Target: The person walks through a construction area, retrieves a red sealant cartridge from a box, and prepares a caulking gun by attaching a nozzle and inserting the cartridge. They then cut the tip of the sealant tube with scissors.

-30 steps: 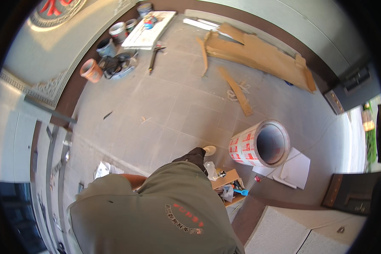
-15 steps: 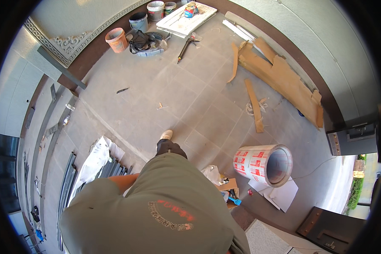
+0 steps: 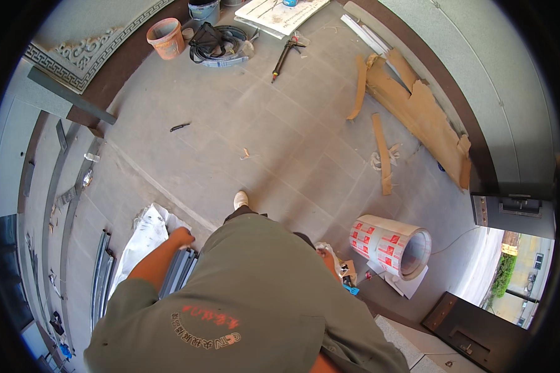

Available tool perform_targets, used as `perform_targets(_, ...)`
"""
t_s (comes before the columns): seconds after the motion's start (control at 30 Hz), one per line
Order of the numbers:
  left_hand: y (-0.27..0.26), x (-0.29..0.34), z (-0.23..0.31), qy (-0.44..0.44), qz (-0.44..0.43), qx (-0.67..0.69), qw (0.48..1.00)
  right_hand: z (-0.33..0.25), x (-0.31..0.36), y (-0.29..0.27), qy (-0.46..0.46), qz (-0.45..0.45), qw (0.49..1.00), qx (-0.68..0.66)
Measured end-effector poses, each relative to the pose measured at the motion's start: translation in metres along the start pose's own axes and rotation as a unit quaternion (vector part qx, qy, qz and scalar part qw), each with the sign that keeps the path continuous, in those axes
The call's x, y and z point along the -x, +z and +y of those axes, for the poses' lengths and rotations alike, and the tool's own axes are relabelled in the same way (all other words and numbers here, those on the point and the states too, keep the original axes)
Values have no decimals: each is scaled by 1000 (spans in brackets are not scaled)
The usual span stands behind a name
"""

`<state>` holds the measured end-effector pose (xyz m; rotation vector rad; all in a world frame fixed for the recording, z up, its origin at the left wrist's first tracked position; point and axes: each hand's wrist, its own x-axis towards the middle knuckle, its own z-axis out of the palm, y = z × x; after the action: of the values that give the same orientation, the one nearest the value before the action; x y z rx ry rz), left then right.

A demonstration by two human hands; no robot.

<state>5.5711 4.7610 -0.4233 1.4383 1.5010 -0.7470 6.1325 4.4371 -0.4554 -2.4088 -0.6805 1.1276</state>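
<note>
My left hand point(image 3: 182, 237) is out to the left of my body, fingers curled in and nothing visible in them. It hangs above or beside a crumpled white sheet point(image 3: 144, 236) and a bundle of dark grey metal strips point(image 3: 179, 272); contact cannot be told. Of my right hand point(image 3: 327, 257) only a little shows past the right edge of my shirt, near a white plastic bag point(image 3: 338, 253); its fingers are mostly hidden. A small open cardboard box point(image 3: 350, 270) with a blue-handled tool point(image 3: 352, 290) lies just beyond.
A large roll of red-and-white printed film point(image 3: 389, 245) lies to the right. Torn brown cardboard point(image 3: 417, 112) lines the right wall. Farther off are a caulking gun point(image 3: 287, 59), an orange bucket point(image 3: 166, 39) and a coiled black hose point(image 3: 230, 46). A utility knife point(image 3: 180, 127) lies on the tiles.
My left hand has come into sight at the left, and part of my right hand now shows by the bag. My body has leaned forward and the view has shifted.
</note>
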Motion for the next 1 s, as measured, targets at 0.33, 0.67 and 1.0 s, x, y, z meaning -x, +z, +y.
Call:
perform_targets(0.33, -127, -2, 6, -7, 92, 477, 874, -191, -170, -7, -55, -66, 996, -5)
perform_targets(0.67, -68, 30, 48, -102, 181, 288, 935, -337, -318, 23, -67, -210, 949, 225)
perform_targets(1.0, -287, -15, 253, -85, 274, 449, 846, -601, -569, -52, -122, -113, 980, 108)
